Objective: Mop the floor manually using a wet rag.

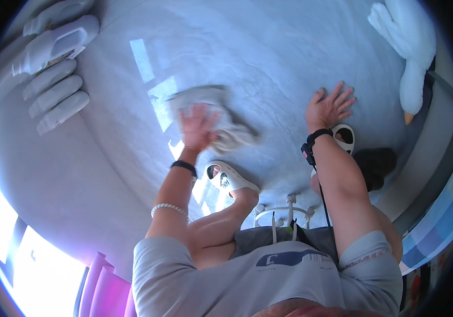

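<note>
A crumpled beige cloth, blurred at its edges, lies on the glossy grey floor. My left hand is spread over the cloth's near left part, palm down and blurred by motion; its fingers are apart and grip nothing that shows. To the right, my right hand rests spread on the bare floor, just in front of a white slipper. That wrist has a black band with a small device and a cable.
Several white bottles stand along the wall at the upper left. A white plush goose lies at the upper right. Another white slipper is on my foot near the cloth. A wheeled stool base and dark fuzzy item are close by.
</note>
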The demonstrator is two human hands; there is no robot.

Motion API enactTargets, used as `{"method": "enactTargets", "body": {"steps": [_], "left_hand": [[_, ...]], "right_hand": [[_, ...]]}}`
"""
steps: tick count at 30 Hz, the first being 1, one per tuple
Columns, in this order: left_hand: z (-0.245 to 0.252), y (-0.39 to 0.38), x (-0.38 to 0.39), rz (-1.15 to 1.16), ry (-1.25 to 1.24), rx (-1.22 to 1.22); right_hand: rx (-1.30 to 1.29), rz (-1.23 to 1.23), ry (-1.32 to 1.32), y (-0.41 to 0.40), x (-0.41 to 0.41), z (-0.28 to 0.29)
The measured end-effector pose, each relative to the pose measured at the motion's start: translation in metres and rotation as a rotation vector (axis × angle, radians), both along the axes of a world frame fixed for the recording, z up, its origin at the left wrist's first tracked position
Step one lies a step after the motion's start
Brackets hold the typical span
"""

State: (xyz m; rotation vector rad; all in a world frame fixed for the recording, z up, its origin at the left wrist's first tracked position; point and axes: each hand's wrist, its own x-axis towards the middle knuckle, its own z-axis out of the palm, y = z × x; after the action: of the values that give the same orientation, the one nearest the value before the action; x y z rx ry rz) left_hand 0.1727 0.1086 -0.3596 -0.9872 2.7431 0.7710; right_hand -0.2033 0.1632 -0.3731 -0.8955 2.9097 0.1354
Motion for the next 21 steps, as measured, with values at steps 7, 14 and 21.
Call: {"method": "enactTargets", "body": {"steps": [7,14,21], "left_hand": [[-0.038,-0.116,0.101,1.357,-0.44,-0.212],[-0.06,-0.264,-0.018,1.064,-0.506,-0.242],[-0.031,-0.196,-0.316,0.219,0.054,-0.158]], "right_hand": [[0.012,0.005,0.021,0.003,-0.002,-0.006],[-0.002,-0.008,-0.008,0.0,-0.002,-0.007],[-0.016,-0.013,0.029,0.01,-0.011,-0.006]]}}
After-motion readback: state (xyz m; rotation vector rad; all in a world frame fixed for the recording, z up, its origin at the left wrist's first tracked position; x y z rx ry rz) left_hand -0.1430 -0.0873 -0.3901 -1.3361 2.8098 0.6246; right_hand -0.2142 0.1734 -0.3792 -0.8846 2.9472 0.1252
